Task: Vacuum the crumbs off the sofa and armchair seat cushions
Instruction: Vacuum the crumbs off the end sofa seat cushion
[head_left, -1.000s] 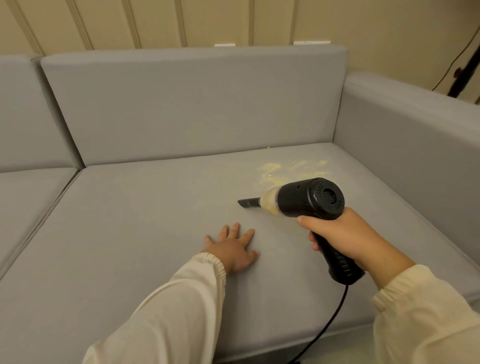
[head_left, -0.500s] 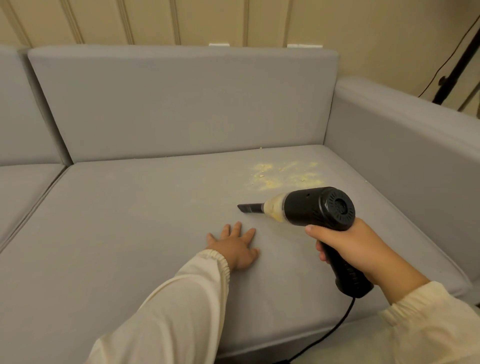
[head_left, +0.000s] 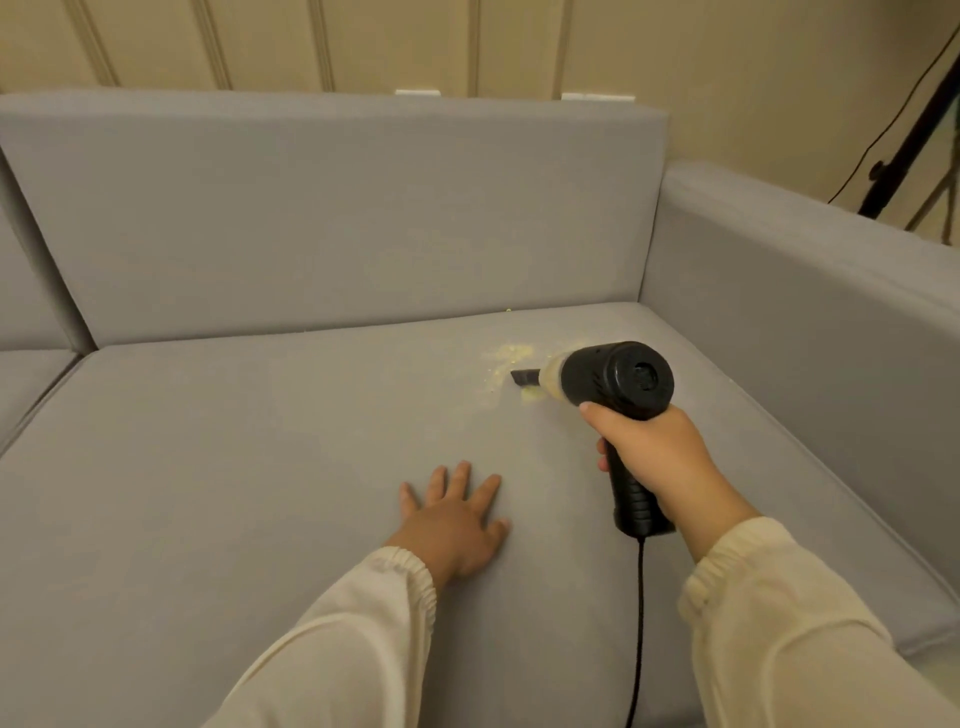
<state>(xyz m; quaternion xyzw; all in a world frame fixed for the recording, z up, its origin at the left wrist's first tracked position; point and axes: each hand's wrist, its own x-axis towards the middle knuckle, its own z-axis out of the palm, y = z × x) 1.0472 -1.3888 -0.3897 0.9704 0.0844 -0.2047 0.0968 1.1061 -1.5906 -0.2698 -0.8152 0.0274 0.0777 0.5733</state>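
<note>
A black handheld vacuum (head_left: 615, 382) with a clear dust cup and a narrow black nozzle (head_left: 523, 376) points left over the grey sofa seat cushion (head_left: 260, 467). My right hand (head_left: 657, 457) grips its handle. The nozzle tip sits in a patch of yellow crumbs (head_left: 506, 358) near the back right of the cushion. My left hand (head_left: 454, 517) rests flat on the cushion, fingers spread, in front of the crumbs.
The grey back cushion (head_left: 337, 218) rises behind the seat and the right armrest (head_left: 810, 312) borders it. A second seat cushion (head_left: 26, 379) lies at the left. The vacuum's black cord (head_left: 640, 623) hangs down toward the front edge. A dark stand (head_left: 906, 145) is behind the armrest.
My right hand has carried the vacuum away from me and to the right, so the nozzle now sits in the crumb patch. My left hand stays flat on the cushion.
</note>
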